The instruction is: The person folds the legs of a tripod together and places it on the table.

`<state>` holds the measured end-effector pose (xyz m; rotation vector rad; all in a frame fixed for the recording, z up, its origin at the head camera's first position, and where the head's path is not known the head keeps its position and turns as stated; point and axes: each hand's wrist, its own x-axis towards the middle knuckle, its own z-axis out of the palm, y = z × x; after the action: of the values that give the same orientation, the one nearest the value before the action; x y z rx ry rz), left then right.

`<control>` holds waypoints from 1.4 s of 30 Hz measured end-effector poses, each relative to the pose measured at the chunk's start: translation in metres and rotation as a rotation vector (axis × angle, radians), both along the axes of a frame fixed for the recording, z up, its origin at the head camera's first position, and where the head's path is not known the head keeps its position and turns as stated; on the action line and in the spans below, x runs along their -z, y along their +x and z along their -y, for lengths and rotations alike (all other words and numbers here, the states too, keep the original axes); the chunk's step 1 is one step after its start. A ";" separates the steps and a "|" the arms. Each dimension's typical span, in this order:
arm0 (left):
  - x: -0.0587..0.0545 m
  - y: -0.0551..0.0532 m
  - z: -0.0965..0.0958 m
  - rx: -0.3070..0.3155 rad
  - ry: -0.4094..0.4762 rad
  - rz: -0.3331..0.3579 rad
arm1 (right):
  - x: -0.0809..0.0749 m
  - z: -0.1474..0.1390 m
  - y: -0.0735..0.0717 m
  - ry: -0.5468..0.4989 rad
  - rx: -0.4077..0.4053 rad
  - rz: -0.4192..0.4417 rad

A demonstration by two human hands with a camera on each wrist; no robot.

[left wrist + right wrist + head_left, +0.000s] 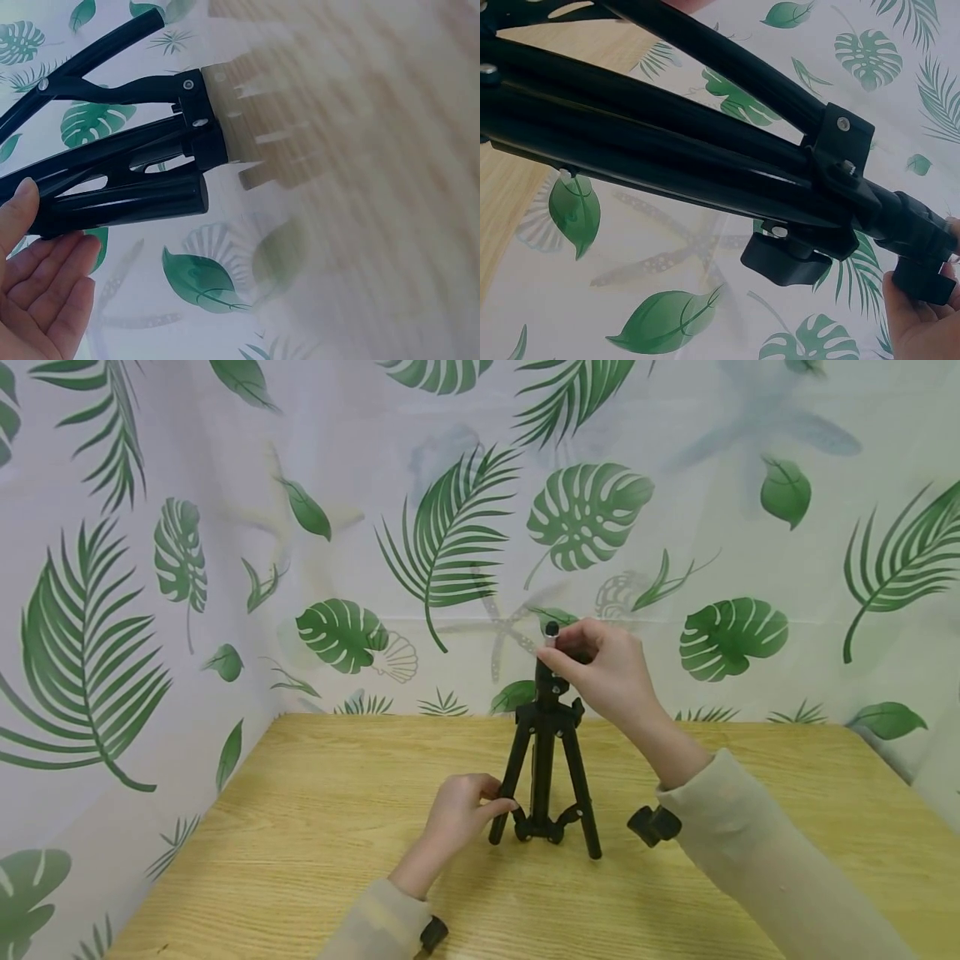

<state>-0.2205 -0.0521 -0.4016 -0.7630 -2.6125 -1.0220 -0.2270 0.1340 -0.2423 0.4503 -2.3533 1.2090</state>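
A small black tripod (543, 760) is upright over the wooden table, its legs partly spread. My left hand (462, 810) holds its left leg low down. In the left wrist view, the thumb of the left hand (45, 292) lies on one side of the black leg (135, 206) and the fingers on the other. Up at the tripod's head, my right hand (609, 672) pinches the top piece, whose silver band (551, 642) and black tip show beside the fingers. A black knob (924, 281) is close to the right fingers in the right wrist view; another knob (786, 259) juts out lower down.
The wooden table (300, 860) stretches out around the tripod. Behind and to the left hangs a white curtain (337, 560) printed with green leaves, starfish and shells. Black clips (654, 825) are fixed at both sleeve cuffs.
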 end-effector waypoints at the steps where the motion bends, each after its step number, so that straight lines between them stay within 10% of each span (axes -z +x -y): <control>1: 0.000 0.000 -0.001 -0.003 0.001 0.006 | 0.000 0.000 0.000 -0.002 -0.001 0.003; 27: -0.003 -0.006 -0.018 -0.011 0.014 0.063 | 0.002 -0.002 0.001 -0.009 0.005 0.009; 42: -0.005 -0.016 -0.016 0.037 0.110 0.280 | 0.003 -0.011 0.005 -0.172 -0.082 0.102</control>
<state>-0.2370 -0.0363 -0.3965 -0.6879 -2.7501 -1.3591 -0.2215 0.1445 -0.2455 0.4401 -2.3094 1.4907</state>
